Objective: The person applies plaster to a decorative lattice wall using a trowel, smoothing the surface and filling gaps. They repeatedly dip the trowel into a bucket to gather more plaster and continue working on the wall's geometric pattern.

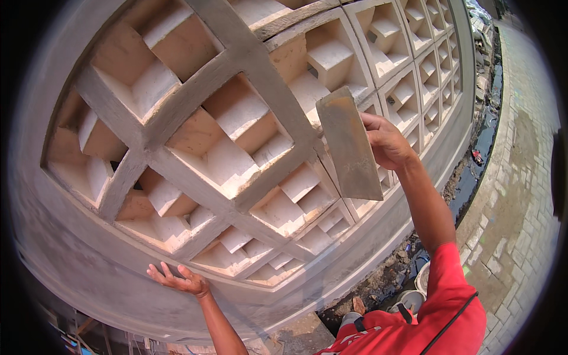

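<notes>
My right hand [387, 142] grips a flat rectangular plastering trowel [349, 151] from behind, its handle hidden by the plate and my fingers. The grey plate, with brownish stains, faces me in front of a wall of pale openwork ventilation blocks [216, 157]. Whether the plate touches the blocks, I cannot tell. Grey mortar covers the joints [142, 139] between the nearer blocks; farther right, the blocks show thin dark seams. My left hand [180, 281] is open, fingers spread, beside the smooth grey plaster band [248, 302] below the blocks.
Right of the wall's foot runs a narrow ditch [476, 168] with dark water and rubble. Beyond it lies a brick-paved path [509, 236]. Pale buckets [412, 300] stand low beside my red sleeve. Sticks and debris [89, 331] lie at the lower left.
</notes>
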`<action>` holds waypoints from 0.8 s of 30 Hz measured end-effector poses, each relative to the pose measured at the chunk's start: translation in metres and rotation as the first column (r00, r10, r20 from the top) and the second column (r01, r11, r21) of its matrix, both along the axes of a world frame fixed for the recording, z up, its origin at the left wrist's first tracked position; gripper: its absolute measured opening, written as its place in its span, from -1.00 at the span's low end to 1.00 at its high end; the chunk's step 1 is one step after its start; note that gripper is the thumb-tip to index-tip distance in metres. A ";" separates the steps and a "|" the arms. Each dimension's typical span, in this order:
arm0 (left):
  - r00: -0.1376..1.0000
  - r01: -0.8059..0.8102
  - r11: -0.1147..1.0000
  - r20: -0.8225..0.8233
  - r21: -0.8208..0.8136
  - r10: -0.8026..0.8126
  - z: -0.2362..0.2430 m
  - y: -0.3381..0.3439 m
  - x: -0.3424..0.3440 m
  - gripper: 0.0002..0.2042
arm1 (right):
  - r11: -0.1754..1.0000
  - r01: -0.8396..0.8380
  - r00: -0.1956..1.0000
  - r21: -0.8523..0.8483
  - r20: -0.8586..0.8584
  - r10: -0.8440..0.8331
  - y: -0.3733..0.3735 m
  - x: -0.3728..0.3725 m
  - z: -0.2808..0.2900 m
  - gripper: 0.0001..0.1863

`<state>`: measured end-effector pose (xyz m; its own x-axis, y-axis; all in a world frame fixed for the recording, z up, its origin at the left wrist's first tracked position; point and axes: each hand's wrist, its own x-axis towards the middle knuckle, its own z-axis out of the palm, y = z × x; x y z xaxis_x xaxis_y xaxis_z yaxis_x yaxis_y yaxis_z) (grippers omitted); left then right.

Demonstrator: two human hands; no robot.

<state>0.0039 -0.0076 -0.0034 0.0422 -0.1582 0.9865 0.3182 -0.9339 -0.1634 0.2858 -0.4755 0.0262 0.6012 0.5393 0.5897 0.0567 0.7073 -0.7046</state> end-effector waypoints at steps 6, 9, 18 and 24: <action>1.000 -0.028 0.999 -0.005 0.015 0.028 0.001 -0.001 -0.002 -0.59 | 0.992 0.116 0.991 -0.051 0.078 -0.112 0.004 -0.035 -0.009 -0.11; 1.000 0.008 1.000 -0.002 0.017 -0.008 0.003 -0.003 -0.001 -0.59 | 0.993 0.119 0.992 -0.017 0.048 -0.118 0.005 -0.040 -0.017 -0.19; 1.000 -0.006 1.000 -0.007 0.015 0.006 0.001 0.000 -0.003 -0.60 | 0.376 0.924 0.272 0.061 0.586 -0.763 0.046 -0.047 -0.004 -0.31; 1.000 -0.016 1.000 -0.008 0.012 0.016 0.001 -0.002 -0.001 -0.60 | 0.227 0.971 0.115 0.080 0.676 -0.728 0.078 -0.055 0.002 -0.33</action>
<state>0.0032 -0.0096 -0.0021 0.0532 -0.1696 0.9841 0.3316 -0.9265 -0.1777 0.2308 -0.3971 0.0281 0.4678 0.0660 0.8814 0.8421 -0.3362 -0.4218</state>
